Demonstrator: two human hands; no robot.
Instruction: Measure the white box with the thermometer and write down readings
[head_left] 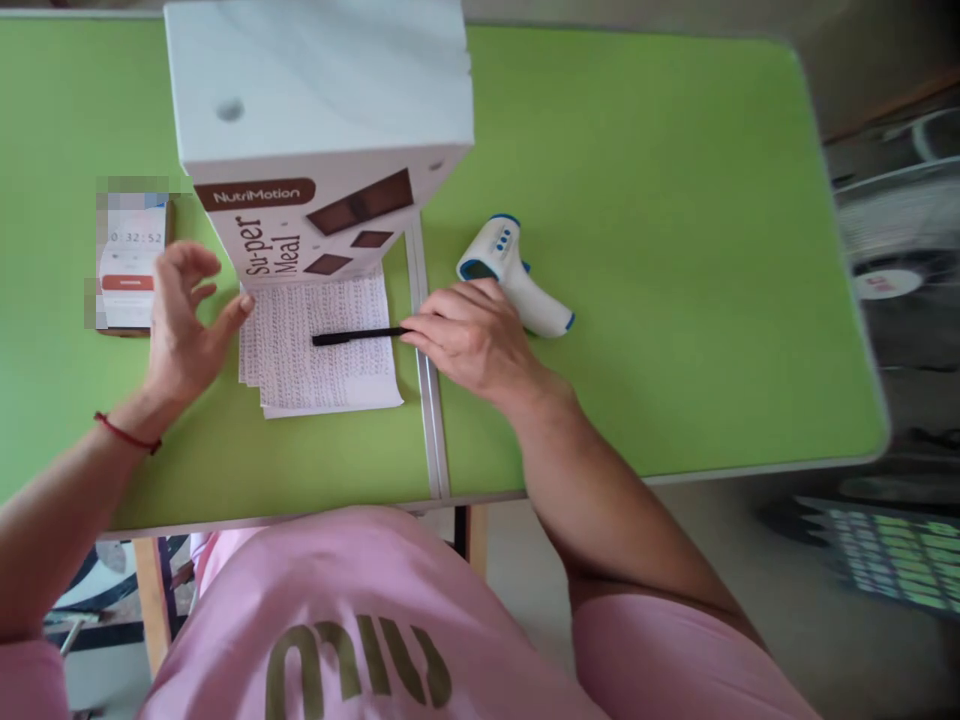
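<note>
Inspected remotely, through my head view; clock positions are taken from the papers.

The green table [675, 250] carries everything listed. The white NutriMotion box [322, 110] stands upright at twelve o'clock, its base over the far edge of the papers [330, 375], which lie slightly fanned and closely written. My right hand [476, 335], at three o'clock, is closed in a fingertip pinch on the item entered last. My left hand [184, 325], at nine, is loosely curled and unloaded; its thumb reaches the papers' ten o'clock corner, contact uncertain. The thermometer [517, 270] lies between two and three, partly behind the right hand; I cannot tell whether they touch. The phone [127, 255] is between nine and ten, display lit. The black pen [337, 338] lies across the papers, gripped at its three o'clock end.

Recommendation: handle the pen with a light pinch, steady the papers with the left thumb, and keep knuckles clear of the thermometer.
</note>
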